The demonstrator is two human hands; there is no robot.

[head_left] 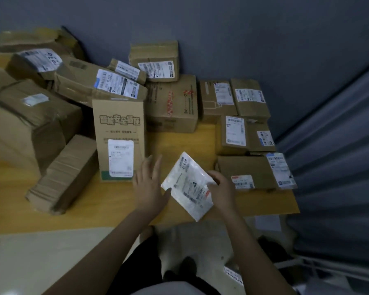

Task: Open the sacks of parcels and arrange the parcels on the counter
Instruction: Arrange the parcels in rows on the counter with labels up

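A flat white plastic parcel with a printed label hangs tilted just above the front of the wooden counter. My right hand grips its right edge. My left hand is spread open, fingers apart, with the thumb touching the parcel's left corner. Directly left of my left hand stands an upright printed cardboard box. A flat brown box with two labels lies to the right of the white parcel.
Several cardboard parcels are piled along the back and left of the counter, with a ribbed long box lying at the front left. Small boxes line the right side beside a blue curtain. A pale sack lies on the floor below.
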